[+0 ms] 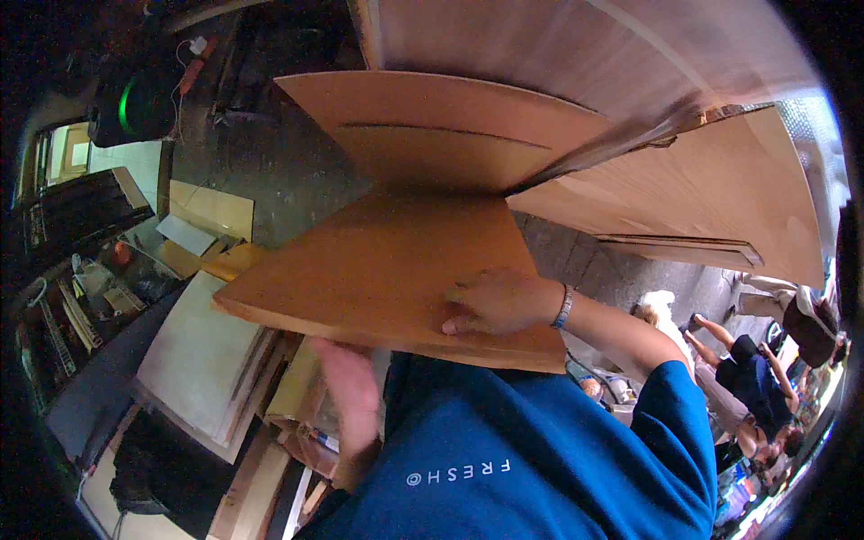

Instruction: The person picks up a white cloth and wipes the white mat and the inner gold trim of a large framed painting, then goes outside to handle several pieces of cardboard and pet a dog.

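Observation:
A brown wooden board (387,261) with a thick near edge lies in front of my waist, its near side against my blue shirt. My right hand (504,301) rests on top of it near the right part of that edge, fingers loosely spread on the surface and not wrapped round the edge. Below the near edge, toward the left, is my left hand (349,382), smeared by motion. Its fingertips reach up to the board's underside and are partly hidden, so its grip does not show. Beyond the board's far end stands an upright brown panel (432,103).
A pale plywood sheet (711,189) leans at the right, next to a large grey-purple surface (540,45). Stacked panels (207,351) and wood offcuts lie at the left, with a cluttered workbench (99,288) behind. Several people (765,382) are at the far right.

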Motion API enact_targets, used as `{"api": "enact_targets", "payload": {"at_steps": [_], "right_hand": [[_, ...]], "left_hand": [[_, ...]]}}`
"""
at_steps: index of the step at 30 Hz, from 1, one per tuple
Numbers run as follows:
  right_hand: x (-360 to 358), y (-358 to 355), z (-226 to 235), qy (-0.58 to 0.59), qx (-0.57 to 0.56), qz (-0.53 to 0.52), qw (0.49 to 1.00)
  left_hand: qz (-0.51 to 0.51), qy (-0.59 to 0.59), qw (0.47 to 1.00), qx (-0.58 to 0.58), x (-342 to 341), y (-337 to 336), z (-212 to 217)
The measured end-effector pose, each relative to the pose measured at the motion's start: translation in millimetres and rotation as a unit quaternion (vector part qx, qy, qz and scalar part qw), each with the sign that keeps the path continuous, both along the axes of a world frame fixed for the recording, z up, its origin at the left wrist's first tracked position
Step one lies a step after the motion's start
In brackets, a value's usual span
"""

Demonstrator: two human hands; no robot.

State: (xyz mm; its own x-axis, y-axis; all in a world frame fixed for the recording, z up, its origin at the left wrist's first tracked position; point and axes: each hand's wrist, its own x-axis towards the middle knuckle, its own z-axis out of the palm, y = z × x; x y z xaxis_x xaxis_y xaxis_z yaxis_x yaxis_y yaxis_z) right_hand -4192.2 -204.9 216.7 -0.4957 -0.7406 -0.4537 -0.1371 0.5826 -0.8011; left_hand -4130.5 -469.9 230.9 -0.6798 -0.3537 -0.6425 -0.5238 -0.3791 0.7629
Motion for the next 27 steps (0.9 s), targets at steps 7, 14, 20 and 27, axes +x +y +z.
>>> {"api": "enact_targets", "payload": {"at_steps": [7, 14, 20, 27], "right_hand": [[-92.6, 56.6, -33.0, 0.316, 0.224, -0.282, 0.878], [-133.0, 98.0, -100.8, 0.484, 0.285, -0.289, 0.775], [-150.4, 94.9, -96.2, 0.489, 0.345, -0.253, 0.760], [-171.8, 96.9, -111.0, 0.391, 0.329, -0.283, 0.812]], "left_hand": [[-0.041, -0.108, 0.990, 0.082, 41.6, -13.2, -36.6], [-0.124, -0.089, 0.970, -0.190, 37.3, -32.2, -35.1], [0.056, -0.062, 0.994, -0.069, -4.8, -50.5, -10.5], [-0.079, -0.070, 0.992, -0.071, -9.0, -43.5, -23.0]]}}
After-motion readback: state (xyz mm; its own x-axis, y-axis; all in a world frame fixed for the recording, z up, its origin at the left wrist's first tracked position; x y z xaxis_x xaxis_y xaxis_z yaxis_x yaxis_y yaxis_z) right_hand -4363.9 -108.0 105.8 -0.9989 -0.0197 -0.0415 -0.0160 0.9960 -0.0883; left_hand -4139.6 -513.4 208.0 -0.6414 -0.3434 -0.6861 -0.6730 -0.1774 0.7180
